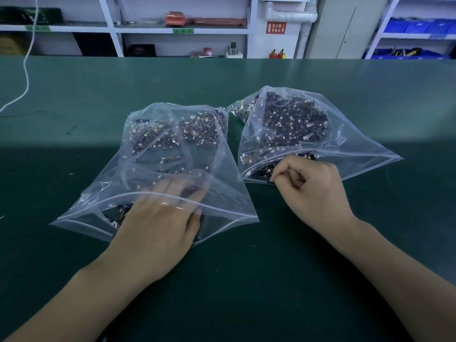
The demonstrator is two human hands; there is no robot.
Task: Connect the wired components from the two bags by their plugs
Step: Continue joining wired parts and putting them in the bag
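Two clear zip bags lie on the green table, both full of small dark wired components with white plugs. My left hand (162, 218) reaches through the mouth of the left bag (138, 166), its fingers spread among the components under the plastic. My right hand (311, 186) is at the mouth of the right bag (350, 154), fingers curled, thumb and forefinger pinched together at the bag's edge. Whether a component is in the pinch is too small to see.
A smaller bag of parts (240, 108) lies behind the right bag. A white cord (24, 70) hangs down at the far left onto the table (246, 280). Shelves with boxes and blue bins stand behind the table.
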